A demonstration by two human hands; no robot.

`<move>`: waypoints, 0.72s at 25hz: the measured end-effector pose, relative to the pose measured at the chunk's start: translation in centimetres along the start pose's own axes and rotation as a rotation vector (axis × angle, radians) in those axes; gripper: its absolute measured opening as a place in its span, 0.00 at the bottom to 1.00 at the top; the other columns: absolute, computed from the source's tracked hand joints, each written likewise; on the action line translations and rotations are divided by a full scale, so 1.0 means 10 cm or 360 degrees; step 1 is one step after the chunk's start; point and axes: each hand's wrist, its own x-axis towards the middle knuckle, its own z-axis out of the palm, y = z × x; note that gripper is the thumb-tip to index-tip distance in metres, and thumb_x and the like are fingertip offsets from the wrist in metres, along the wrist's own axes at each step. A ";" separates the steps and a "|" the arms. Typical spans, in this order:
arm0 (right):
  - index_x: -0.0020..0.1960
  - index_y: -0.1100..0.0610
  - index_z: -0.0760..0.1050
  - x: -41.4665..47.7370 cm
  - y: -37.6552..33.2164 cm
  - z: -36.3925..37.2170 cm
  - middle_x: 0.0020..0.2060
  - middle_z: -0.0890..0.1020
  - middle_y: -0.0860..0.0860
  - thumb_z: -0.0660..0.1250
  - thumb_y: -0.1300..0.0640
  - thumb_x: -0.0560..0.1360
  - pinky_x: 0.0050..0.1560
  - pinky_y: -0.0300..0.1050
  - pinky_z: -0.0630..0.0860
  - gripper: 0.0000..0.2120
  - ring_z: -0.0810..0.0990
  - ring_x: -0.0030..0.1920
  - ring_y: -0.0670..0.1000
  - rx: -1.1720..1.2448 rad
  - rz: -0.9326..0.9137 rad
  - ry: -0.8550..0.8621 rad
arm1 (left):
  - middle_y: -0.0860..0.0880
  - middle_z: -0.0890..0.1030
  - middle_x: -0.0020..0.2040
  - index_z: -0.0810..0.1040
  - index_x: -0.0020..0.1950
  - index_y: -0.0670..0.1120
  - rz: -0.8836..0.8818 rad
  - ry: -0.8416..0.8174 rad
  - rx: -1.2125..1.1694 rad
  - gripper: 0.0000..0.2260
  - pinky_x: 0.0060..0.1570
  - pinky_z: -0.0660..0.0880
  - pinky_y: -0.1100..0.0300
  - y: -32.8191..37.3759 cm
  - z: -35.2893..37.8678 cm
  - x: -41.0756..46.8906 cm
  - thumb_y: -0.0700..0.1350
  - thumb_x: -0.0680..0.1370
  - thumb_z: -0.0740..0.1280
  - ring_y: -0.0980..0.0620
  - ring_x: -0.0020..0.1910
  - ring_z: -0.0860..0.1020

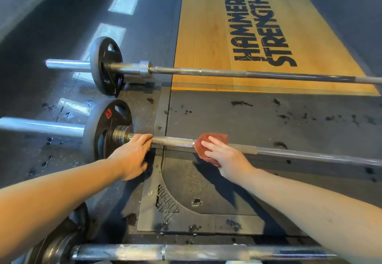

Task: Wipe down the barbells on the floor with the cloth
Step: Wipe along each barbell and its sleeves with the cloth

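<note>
While left hand (132, 154) grips middle barbell (299, 153), fingers curled over shaft just beside collar of black plate (103, 127), right hand (227, 158) sits at its 3 o'clock. Right fingers straight, slightly parted, pressing red-brown cloth (208, 139) onto knurled shaft; thumb hidden. Cloth draped over bar, hanging under palm. Far barbell (227, 73) at 12 o'clock, crossing wooden platform (206, 36). Near barbell (186, 252) at 6 o'clock.
</note>
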 end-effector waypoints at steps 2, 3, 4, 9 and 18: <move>0.65 0.54 0.82 -0.22 0.16 -0.10 0.73 0.73 0.47 0.80 0.66 0.69 0.74 0.51 0.67 0.26 0.67 0.77 0.51 -0.0051 0.0077 0.0044 | 0.47 0.52 0.82 0.51 0.83 0.44 0.0019 0.0004 -0.0035 0.38 0.78 0.59 0.50 -0.04 0.00 0.02 0.54 0.79 0.66 0.46 0.80 0.53; 0.63 0.55 0.83 -0.26 0.18 -0.12 0.72 0.75 0.48 0.81 0.66 0.68 0.73 0.51 0.66 0.25 0.69 0.75 0.53 -0.0064 0.0113 0.0064 | 0.47 0.52 0.82 0.51 0.83 0.45 0.0027 0.0006 -0.0047 0.38 0.78 0.60 0.50 -0.04 0.00 0.02 0.54 0.79 0.66 0.46 0.80 0.53; 0.61 0.55 0.84 -0.23 0.14 -0.11 0.70 0.77 0.50 0.82 0.66 0.66 0.72 0.52 0.66 0.24 0.71 0.74 0.55 -0.0093 0.0144 0.0072 | 0.47 0.52 0.82 0.51 0.83 0.45 0.0028 0.0004 -0.0050 0.38 0.78 0.60 0.50 -0.04 0.00 0.03 0.54 0.79 0.66 0.46 0.80 0.53; 0.57 0.57 0.85 0.27 -0.33 0.11 0.67 0.80 0.55 0.83 0.65 0.64 0.69 0.56 0.66 0.22 0.77 0.69 0.59 -0.0025 0.0191 0.0106 | 0.47 0.52 0.82 0.50 0.83 0.45 0.0038 -0.0052 -0.0089 0.38 0.78 0.61 0.49 -0.04 -0.09 -0.01 0.52 0.79 0.67 0.45 0.80 0.52; 0.72 0.58 0.75 1.39 -1.31 0.35 0.74 0.72 0.53 0.71 0.60 0.78 0.76 0.51 0.65 0.22 0.68 0.76 0.56 -0.0146 0.0071 -0.0117 | 0.46 0.61 0.80 0.65 0.79 0.50 0.0030 0.0206 0.0571 0.29 0.80 0.47 0.42 -0.25 -0.26 -0.11 0.54 0.79 0.66 0.43 0.80 0.53</move>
